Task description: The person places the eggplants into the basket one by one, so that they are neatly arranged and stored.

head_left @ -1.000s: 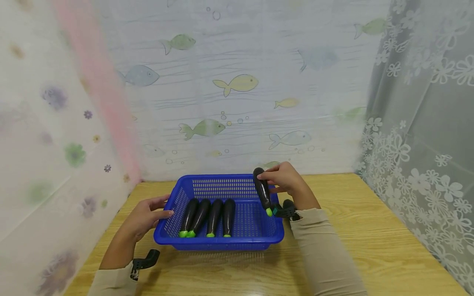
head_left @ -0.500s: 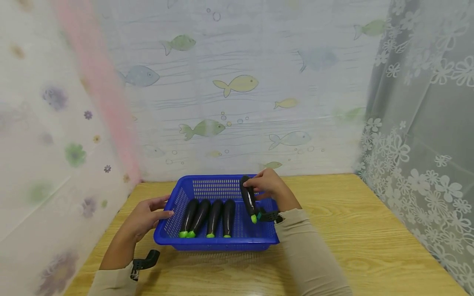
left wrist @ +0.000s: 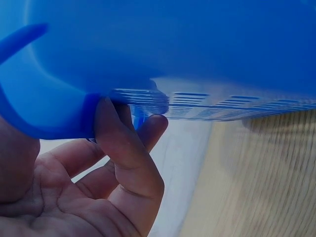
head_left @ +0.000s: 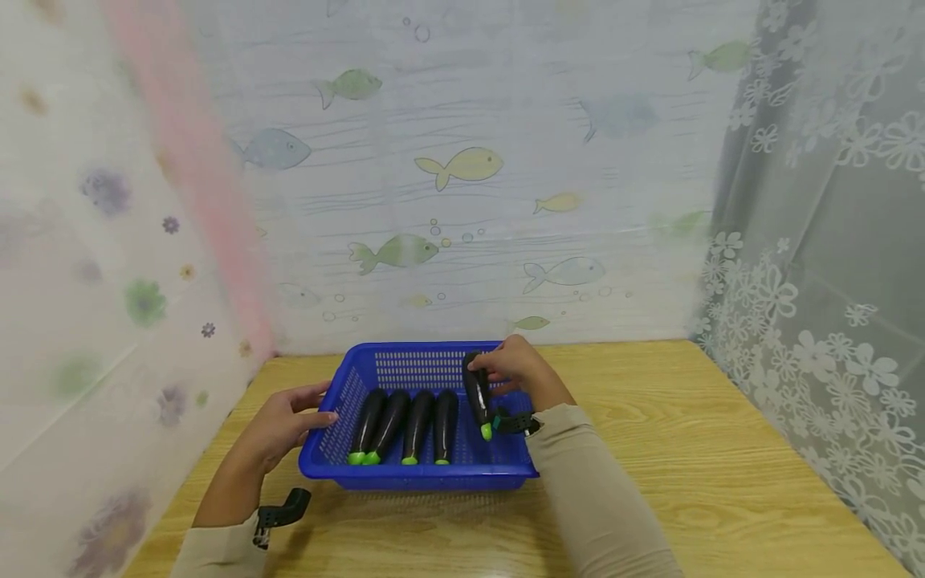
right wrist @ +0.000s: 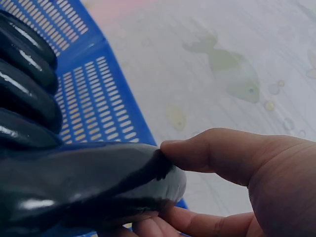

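Note:
A blue plastic basket (head_left: 426,470) with slotted walls stands on the table. In it several dark, glossy eggplants (head_left: 417,425) with green stem ends lie side by side toward the left. My left hand (head_left: 285,421) grips the basket's left rim, thumb over the edge; in the left wrist view its curled fingers (left wrist: 131,153) press under the rim from outside. My right hand (head_left: 522,368) pinches another eggplant (head_left: 476,392) near its rounded top, holding it tilted over the right part of the basket, stem end down. The right wrist view shows the thumb (right wrist: 197,150) on this eggplant's end.
The wooden table (head_left: 686,449) extends to both sides and in front of the basket. Behind it hangs a fish-patterned sheet (head_left: 470,209), with a flowered sheet on the left and a sheer curtain (head_left: 817,321) on the right.
My right hand has carried its eggplant left and downward, from the basket's right rim to inside it, beside the other eggplants. The left hand has stayed on the rim.

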`<move>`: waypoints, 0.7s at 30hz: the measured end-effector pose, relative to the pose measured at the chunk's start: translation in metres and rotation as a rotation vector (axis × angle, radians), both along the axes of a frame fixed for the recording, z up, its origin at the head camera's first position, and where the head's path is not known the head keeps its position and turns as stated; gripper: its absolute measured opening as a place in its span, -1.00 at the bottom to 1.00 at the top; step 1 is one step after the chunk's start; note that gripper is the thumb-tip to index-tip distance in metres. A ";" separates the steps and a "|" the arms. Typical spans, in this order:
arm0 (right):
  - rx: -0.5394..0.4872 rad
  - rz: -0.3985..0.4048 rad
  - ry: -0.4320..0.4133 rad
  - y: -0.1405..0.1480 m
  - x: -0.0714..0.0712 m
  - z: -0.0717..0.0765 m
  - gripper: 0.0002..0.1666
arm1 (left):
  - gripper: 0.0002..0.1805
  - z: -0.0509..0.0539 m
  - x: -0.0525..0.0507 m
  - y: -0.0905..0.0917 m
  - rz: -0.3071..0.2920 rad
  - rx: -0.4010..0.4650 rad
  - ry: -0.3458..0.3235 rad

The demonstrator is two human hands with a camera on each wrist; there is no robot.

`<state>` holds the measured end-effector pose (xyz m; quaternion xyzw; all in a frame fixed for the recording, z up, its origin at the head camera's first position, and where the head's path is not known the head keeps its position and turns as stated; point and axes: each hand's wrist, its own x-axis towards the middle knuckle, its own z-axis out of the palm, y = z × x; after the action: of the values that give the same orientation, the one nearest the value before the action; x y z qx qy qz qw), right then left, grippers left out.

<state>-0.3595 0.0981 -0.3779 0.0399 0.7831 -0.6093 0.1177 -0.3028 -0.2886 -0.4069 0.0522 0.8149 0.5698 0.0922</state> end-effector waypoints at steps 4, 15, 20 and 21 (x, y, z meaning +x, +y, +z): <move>0.044 0.020 -0.002 -0.005 -0.001 -0.002 -0.46 | -0.12 0.000 0.001 -0.001 -0.006 0.011 0.000; 0.168 0.057 -0.049 -0.013 -0.005 -0.013 -0.57 | -0.11 0.001 0.001 0.000 -0.002 -0.001 0.004; 0.186 0.076 -0.057 -0.015 -0.006 -0.021 -0.71 | -0.11 0.001 0.001 0.000 -0.001 -0.001 0.004; 0.187 0.079 -0.059 -0.015 -0.006 -0.022 -0.72 | -0.11 0.001 0.001 0.000 -0.001 -0.001 0.004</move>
<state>-0.3658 0.0828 -0.3996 0.0376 0.8337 -0.5271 0.1604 -0.3017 -0.2881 -0.4056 0.0538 0.8152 0.5694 0.0909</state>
